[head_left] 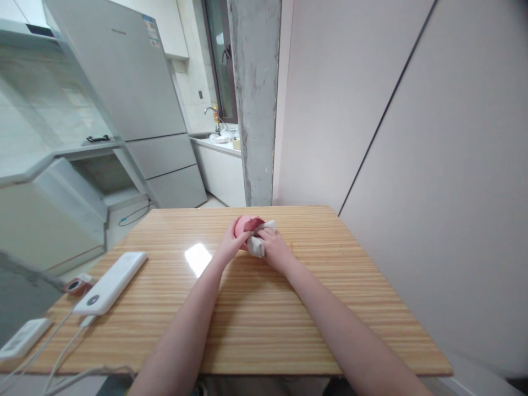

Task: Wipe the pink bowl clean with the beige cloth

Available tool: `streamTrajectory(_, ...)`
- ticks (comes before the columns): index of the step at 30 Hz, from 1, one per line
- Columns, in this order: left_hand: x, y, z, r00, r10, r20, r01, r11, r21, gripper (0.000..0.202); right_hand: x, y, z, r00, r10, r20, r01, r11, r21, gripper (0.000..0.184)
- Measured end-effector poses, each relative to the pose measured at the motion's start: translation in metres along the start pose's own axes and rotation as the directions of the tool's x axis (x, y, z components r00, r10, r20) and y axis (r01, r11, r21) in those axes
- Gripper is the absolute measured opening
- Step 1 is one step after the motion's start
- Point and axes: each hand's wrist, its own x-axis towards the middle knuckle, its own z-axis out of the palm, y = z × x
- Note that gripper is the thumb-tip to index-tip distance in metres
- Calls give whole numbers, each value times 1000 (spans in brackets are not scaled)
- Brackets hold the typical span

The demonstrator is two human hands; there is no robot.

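Near the far edge of the wooden table (256, 330), a pink, round, hollow thing like a cup or bowl (244, 223) is tilted with its opening toward me. My left hand (235, 242) is wrapped round its left side, thumb at the near rim. In my right hand (275, 248) is a crumpled whitish cloth (256, 247), pressed against the pink thing's opening. The fingertips of that hand are partly hidden by the cloth. Whether the pink thing rests on the table I cannot tell.
On the table's left lie a white power bank (111, 283) with cables, a small orange-brown object (77, 286) and a white power strip (25, 338). A pale wall (396, 192) runs along the right. Beyond stand a fridge (124, 82) and a grey pillar (258, 104).
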Motion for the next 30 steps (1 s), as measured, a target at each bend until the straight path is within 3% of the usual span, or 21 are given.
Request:
streamTrajectory(3,-5,-6,14,995,-44,-88,36,995,-97,83,-1,-2,-1,998,62,-13,-62,998,-5,12)
streamTrajectory(6,-10,-10,26,988,15,-151,-24,998,-58,78,-1,-3,0,993,102,-65,-99,994,39,13)
streamTrajectory(10,-5,-7,11,989,88,-123,-75,991,110,53,-1,-2,2,1000,-30,-2,31,996,83,15)
streamTrajectory(13,2,-5,-5,993,108,-48,-94,969,230,54,-2,-4,3,999,-41,19,40,997,64,24)
streamTrajectory(17,5,-9,-7,991,130,23,-131,959,253,55,-6,-5,1,1000,2,-25,1,991,131,30)
streamTrajectory(20,6,-10,-4,993,116,-13,-112,979,168,39,-9,-4,-4,979,78,-189,-20,957,289,24)
streamTrajectory(22,6,-9,-3,996,71,-53,-64,989,131,34,-10,-2,-7,910,180,-374,-45,938,343,31)
streamTrajectory(24,5,-6,-3,997,53,-59,-43,988,149,33,-10,2,-8,847,251,-468,-84,933,349,45)
streamTrajectory(26,4,-6,-2,997,67,-31,-61,984,165,32,-9,4,-7,873,249,-418,-116,941,319,54)
streamTrajectory(28,4,-8,1,998,57,-31,-53,992,117,29,-7,5,-6,925,208,-319,-121,955,271,51)
streamTrajectory(30,5,-13,5,997,-15,-76,16,1000,11,29,-5,2,-3,942,199,-271,-125,955,267,45)
